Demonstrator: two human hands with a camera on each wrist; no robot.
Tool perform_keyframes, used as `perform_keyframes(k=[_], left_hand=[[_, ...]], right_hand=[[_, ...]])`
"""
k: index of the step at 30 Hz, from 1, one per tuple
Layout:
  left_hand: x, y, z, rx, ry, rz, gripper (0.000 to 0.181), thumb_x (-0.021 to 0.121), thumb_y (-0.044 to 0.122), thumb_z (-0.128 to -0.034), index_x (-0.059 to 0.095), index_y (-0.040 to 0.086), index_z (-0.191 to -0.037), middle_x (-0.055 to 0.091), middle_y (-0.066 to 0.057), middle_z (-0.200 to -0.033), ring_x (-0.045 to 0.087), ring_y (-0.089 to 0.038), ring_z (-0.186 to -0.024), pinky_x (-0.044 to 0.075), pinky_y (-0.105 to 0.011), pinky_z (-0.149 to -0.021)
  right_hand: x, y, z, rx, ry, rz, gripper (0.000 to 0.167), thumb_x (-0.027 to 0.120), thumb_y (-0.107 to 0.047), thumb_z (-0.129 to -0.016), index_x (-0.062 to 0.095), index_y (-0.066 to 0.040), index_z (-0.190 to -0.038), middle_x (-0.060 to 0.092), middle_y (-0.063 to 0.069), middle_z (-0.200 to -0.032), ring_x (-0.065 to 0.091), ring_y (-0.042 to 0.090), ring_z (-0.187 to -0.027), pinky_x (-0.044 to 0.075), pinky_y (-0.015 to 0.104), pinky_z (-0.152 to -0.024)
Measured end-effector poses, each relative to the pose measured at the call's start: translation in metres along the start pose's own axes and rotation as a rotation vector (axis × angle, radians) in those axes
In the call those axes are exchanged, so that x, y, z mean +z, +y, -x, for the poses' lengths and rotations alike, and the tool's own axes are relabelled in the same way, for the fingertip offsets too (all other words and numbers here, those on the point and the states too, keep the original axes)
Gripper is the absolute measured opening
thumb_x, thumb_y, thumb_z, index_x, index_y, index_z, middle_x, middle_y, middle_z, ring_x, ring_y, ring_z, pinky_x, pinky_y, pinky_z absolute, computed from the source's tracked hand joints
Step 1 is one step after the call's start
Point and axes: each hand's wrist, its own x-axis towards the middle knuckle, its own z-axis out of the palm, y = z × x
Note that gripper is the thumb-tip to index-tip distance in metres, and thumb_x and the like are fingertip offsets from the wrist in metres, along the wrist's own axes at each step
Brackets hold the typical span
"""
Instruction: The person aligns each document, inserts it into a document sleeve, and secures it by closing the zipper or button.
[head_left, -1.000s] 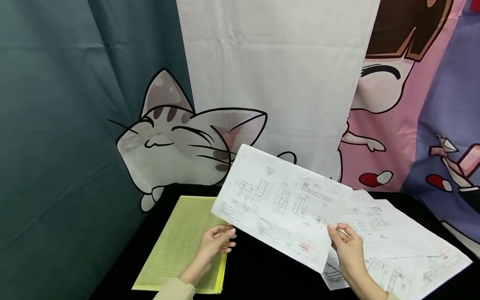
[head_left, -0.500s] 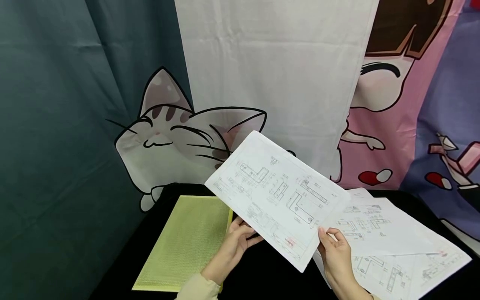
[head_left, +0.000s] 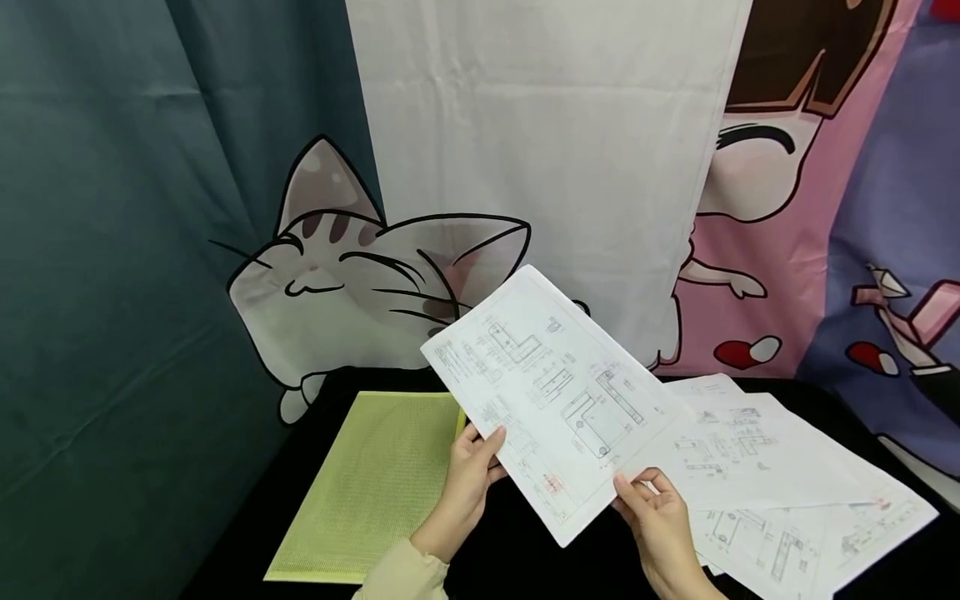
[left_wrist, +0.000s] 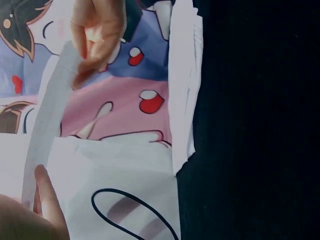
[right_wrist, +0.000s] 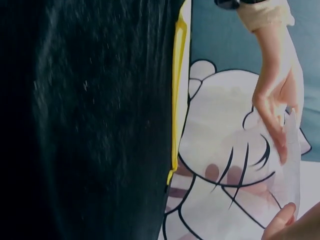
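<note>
A white sheet of paper [head_left: 540,400] with printed technical drawings and a red stamp is held up, tilted, above the black table. My left hand [head_left: 465,483] grips its lower left edge, thumb on the printed face. My right hand [head_left: 660,525] pinches the edge near the lower right corner. In the left wrist view the paper [left_wrist: 47,125] appears nearly edge-on between both hands. The right wrist view also shows it from the side, with the left hand [right_wrist: 277,95] above. Below and left of the sheet lies a yellow-green mesh zip pouch [head_left: 367,483].
More drawing sheets [head_left: 795,467] lie overlapping and fanned at the right of the black-covered table [head_left: 517,550]. Behind the table hangs a cartoon-printed curtain [head_left: 555,150], close to its back edge.
My left hand has moved right from over the pouch and taken hold of the sheet's left edge. The sheet has turned clockwise, and my right hand has shifted slightly left with it.
</note>
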Motion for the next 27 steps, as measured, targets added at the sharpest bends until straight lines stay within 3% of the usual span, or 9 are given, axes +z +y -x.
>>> perform_keyframes(k=[4,12,15,20,23,27], left_hand=[[-0.003,-0.002,0.001,-0.008,0.045,-0.053,0.037,0.051,0.006,-0.0949,0.041,-0.007,-0.128,0.068,-0.003,-0.098,0.069,-0.01,-0.082,0.058,-0.027,-0.073],[-0.017,-0.003,0.004,0.016,0.052,-0.116,0.036,0.053,0.005,-0.0941,0.041,-0.008,-0.125,0.067,-0.011,-0.106,0.069,-0.011,-0.085,0.058,-0.028,-0.077],[-0.026,-0.001,0.007,0.027,0.055,-0.139,0.036,0.052,0.004,-0.0946,0.039,-0.009,-0.125,0.066,-0.014,-0.109,0.068,-0.011,-0.086,0.057,-0.028,-0.078],[-0.044,0.001,0.01,0.03,0.076,-0.209,0.035,0.052,0.005,-0.0944,0.041,-0.011,-0.124,0.068,-0.014,-0.104,0.069,-0.009,-0.081,0.058,-0.026,-0.074],[-0.054,0.001,0.011,0.011,0.068,-0.251,0.036,0.053,0.006,-0.0943,0.041,-0.011,-0.124,0.069,-0.014,-0.103,0.069,-0.008,-0.079,0.058,-0.026,-0.073],[-0.065,0.001,0.014,-0.035,0.007,-0.298,0.038,0.053,0.007,-0.0942,0.041,-0.011,-0.126,0.069,-0.016,-0.106,0.069,-0.009,-0.079,0.058,-0.026,-0.072]], right_hand=[[0.001,0.002,0.005,0.013,-0.029,0.047,0.017,0.059,-0.005,-0.091,0.049,-0.016,-0.099,0.07,-0.014,-0.088,0.067,0.002,-0.084,0.055,0.017,-0.077],[0.0,0.003,0.008,0.026,-0.015,0.061,0.025,0.059,-0.003,-0.09,0.045,-0.014,-0.108,0.068,-0.012,-0.085,0.067,0.003,-0.08,0.055,0.018,-0.076],[-0.006,0.003,0.006,0.001,-0.011,0.017,0.024,0.057,-0.006,-0.092,0.042,-0.013,-0.11,0.067,-0.009,-0.081,0.066,0.003,-0.077,0.056,0.017,-0.075],[-0.023,0.004,-0.004,-0.057,-0.03,-0.081,0.015,0.055,-0.01,-0.095,0.05,-0.017,-0.107,0.069,-0.004,-0.08,0.068,0.006,-0.075,0.056,0.018,-0.074],[-0.033,0.007,-0.01,-0.056,-0.015,-0.023,0.01,0.054,-0.016,-0.096,0.056,-0.021,-0.105,0.069,-0.005,-0.08,0.068,0.006,-0.076,0.056,0.019,-0.075],[-0.039,0.01,-0.015,-0.03,0.006,0.133,0.023,0.048,-0.027,-0.099,0.059,-0.013,-0.115,0.068,-0.007,-0.082,0.067,0.006,-0.077,0.057,0.021,-0.072]])
